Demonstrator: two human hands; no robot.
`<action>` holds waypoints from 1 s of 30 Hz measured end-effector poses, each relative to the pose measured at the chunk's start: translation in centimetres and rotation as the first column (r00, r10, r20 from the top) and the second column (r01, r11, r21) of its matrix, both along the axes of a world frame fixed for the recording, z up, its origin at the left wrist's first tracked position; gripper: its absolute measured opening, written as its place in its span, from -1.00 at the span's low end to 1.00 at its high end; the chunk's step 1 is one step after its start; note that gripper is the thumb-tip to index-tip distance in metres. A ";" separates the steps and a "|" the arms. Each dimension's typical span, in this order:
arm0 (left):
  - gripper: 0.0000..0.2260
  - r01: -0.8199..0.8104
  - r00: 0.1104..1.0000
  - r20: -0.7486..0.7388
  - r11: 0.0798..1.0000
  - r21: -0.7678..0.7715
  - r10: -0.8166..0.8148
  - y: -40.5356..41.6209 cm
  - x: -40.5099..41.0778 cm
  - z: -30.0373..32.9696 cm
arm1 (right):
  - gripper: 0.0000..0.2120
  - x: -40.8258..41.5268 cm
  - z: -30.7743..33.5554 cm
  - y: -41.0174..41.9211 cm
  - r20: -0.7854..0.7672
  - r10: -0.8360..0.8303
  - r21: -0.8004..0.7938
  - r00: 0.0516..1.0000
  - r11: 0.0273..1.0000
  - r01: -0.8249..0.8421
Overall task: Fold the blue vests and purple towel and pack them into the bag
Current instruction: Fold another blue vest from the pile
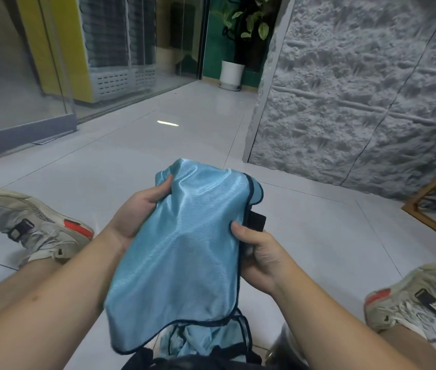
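A shiny light-blue vest [184, 241] with dark piping hangs between my hands above the tiled floor, draped toward my lap. My left hand [136, 212] grips its upper left edge, thumb on top. My right hand [259, 252] is closed on its right edge, beside a black tab [256, 221]. More blue fabric [195, 340] lies bunched under the vest's lower hem near my lap. I see no purple towel. A dark item [142, 359] at the bottom edge is too cropped to tell.
My legs are spread on the pale tiled floor [158, 156], a sneaker at left [32, 225] and one at right [419, 297]. A textured grey wall [358, 89] stands right, a wooden frame [430, 209] beside it. Glass doors and a potted plant [231, 73] lie beyond.
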State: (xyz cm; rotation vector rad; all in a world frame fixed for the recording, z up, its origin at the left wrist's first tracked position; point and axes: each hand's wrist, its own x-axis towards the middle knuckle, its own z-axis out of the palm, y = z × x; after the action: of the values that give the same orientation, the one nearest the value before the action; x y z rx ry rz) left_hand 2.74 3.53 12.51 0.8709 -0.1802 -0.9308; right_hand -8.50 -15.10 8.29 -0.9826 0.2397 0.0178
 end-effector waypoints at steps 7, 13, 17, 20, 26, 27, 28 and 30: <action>-0.62 0.029 1.000 -0.001 1.000 0.008 -0.029 -0.2 -0.4 0.0 | -0.24 0.2 -0.3 0.7 0.050 0.079 0.077 0.996 0.994 -0.083; -0.52 -0.053 0.991 0.129 0.972 0.230 0.023 0.5 2.3 -1.1 | -0.33 -0.1 0.6 -0.1 0.076 0.062 0.074 0.995 0.995 -0.068; -0.61 -0.194 0.972 0.199 0.896 0.399 0.122 0.5 3.3 -1.3 | -0.61 0.0 1.2 -1.1 0.024 -0.015 -0.078 1.000 0.997 0.017; -0.67 -0.288 0.956 0.197 0.826 0.485 0.217 0.3 3.9 -1.7 | -0.42 0.5 2.0 -1.2 -0.035 -0.083 -0.224 0.996 0.972 0.073; -0.33 -0.127 0.987 -0.064 0.961 0.246 0.147 1.8 4.5 -2.5 | 0.14 1.1 2.9 -1.2 -0.079 -0.282 -0.188 0.956 0.946 0.263; -0.28 -0.087 0.994 -0.043 0.980 0.179 0.097 2.0 4.5 -2.6 | 0.13 1.1 3.0 -1.3 -0.083 -0.285 -0.188 0.955 0.945 0.266; -0.22 -0.031 0.999 0.037 0.987 0.155 0.025 2.1 4.3 -2.5 | 0.11 1.0 3.2 -1.2 -0.089 -0.284 -0.191 0.955 0.946 0.263; -0.21 0.034 0.957 0.266 0.958 0.283 -0.113 2.0 3.8 -2.6 | 0.06 1.0 3.4 -1.2 -0.103 -0.289 -0.190 0.952 0.945 0.266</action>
State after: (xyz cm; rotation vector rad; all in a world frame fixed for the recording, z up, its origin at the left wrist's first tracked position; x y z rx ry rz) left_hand 6.54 5.55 9.94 1.2639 -0.3347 -0.9121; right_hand -7.52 -16.34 11.70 -1.1159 0.5054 -0.2017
